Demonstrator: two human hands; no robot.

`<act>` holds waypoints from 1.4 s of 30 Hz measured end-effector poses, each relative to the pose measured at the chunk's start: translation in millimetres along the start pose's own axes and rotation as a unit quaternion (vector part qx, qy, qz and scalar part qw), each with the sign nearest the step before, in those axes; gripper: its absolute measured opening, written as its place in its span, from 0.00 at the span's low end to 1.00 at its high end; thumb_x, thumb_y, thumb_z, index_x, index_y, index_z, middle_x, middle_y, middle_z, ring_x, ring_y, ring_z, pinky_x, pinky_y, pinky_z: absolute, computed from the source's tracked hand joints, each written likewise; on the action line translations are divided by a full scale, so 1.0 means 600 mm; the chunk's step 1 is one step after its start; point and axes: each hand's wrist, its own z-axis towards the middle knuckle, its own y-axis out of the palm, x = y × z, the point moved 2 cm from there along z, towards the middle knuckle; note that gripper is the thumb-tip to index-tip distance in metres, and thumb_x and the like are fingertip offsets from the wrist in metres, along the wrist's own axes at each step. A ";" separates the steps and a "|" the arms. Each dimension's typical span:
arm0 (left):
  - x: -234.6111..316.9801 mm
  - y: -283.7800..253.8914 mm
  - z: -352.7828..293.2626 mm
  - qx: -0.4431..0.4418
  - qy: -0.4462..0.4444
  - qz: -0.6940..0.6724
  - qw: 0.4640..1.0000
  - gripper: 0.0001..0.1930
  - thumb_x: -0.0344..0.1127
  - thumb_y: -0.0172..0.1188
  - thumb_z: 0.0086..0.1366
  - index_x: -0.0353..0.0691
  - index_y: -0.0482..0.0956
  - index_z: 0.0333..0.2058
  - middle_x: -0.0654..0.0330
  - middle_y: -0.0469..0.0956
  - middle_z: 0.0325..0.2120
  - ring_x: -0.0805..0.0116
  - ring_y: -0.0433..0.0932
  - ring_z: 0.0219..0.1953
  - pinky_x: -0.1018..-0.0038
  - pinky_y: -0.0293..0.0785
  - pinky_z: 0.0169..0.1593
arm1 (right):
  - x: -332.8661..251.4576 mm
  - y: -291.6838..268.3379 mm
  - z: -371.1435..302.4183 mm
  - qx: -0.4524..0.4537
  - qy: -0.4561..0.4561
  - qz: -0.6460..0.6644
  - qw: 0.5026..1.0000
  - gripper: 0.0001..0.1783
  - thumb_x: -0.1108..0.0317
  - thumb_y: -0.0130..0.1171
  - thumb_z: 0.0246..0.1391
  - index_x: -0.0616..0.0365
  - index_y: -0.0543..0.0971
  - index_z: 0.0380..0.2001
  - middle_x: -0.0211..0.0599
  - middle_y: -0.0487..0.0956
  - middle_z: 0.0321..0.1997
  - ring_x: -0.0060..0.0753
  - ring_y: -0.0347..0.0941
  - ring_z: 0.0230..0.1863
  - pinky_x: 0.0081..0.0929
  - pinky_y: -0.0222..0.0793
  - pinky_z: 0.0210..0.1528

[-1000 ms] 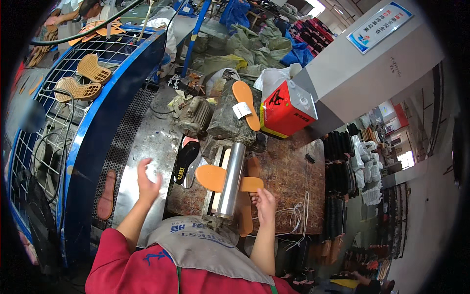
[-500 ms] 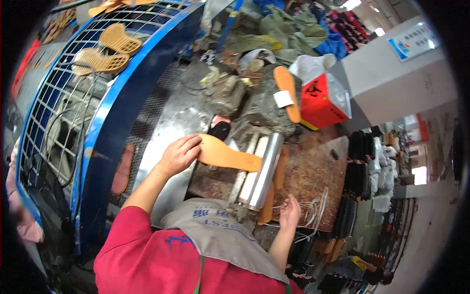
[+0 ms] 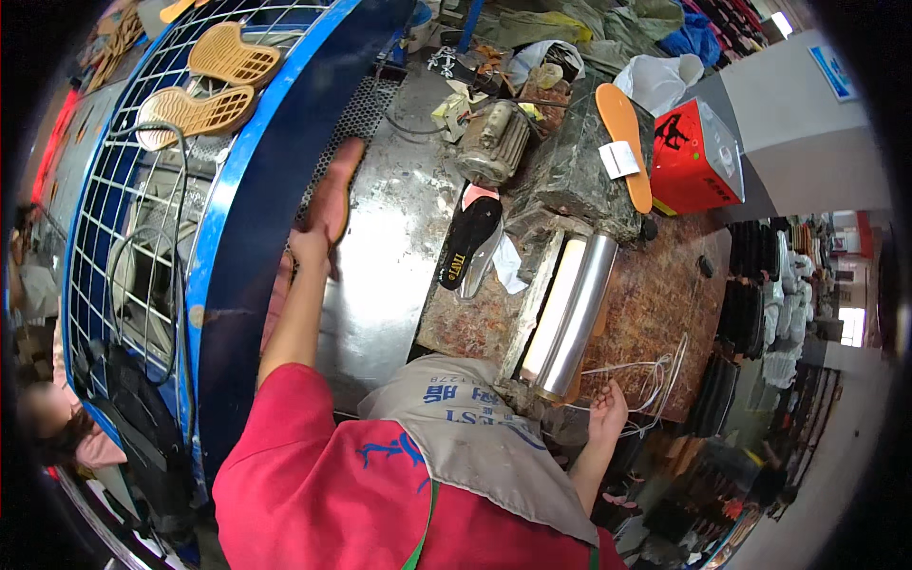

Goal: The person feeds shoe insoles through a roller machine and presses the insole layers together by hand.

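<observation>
Head view: the left hand [image 3: 310, 247] has swung away from the steel roller [image 3: 581, 318], which has no orange sole poking through now, so I'd guess that pass is finished. A pinkish sole [image 3: 336, 185] slants along the left edge of the metal tabletop [image 3: 385, 218], left fingers at its near end, too blurred to tell if they're pinching; the right hand [image 3: 608, 410] curls loosely, empty.

With our left hand [image 3: 310, 249] we hold a reddish-brown sole [image 3: 338, 185] at the metal surface [image 3: 375, 294]; our right hand [image 3: 609, 410] is near the roller [image 3: 583, 312].
</observation>
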 end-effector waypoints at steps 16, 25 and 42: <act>0.037 0.163 0.030 0.049 -0.092 -0.132 0.986 0.13 0.35 0.63 0.69 0.33 0.77 0.46 0.53 0.81 0.35 0.65 0.77 0.31 0.65 0.75 0.33 | 0.021 -0.051 -0.025 0.096 -0.043 -0.046 0.993 0.12 0.68 0.61 0.65 0.63 0.81 0.48 0.29 0.80 0.33 0.20 0.72 0.31 0.20 0.66 0.32; 0.075 -0.080 -0.288 -0.201 0.242 0.284 0.906 0.28 0.30 0.59 0.63 0.32 0.68 0.62 0.39 0.77 0.53 0.40 0.76 0.56 0.57 0.70 0.62 | 0.092 0.010 0.091 -0.013 -0.278 -0.644 0.712 0.31 0.67 0.74 0.48 0.67 0.75 0.54 0.55 0.75 0.55 0.56 0.72 0.58 0.45 0.69 0.61; 0.115 -0.123 -0.408 -0.461 0.172 0.488 0.721 0.41 0.41 0.66 0.57 0.38 0.61 0.68 0.42 0.76 0.55 0.44 0.78 0.54 0.56 0.76 0.56 | 0.158 -0.010 0.130 0.000 -0.227 -0.708 0.669 0.15 0.72 0.54 0.63 0.66 0.74 0.50 0.57 0.78 0.49 0.63 0.76 0.51 0.51 0.75 0.53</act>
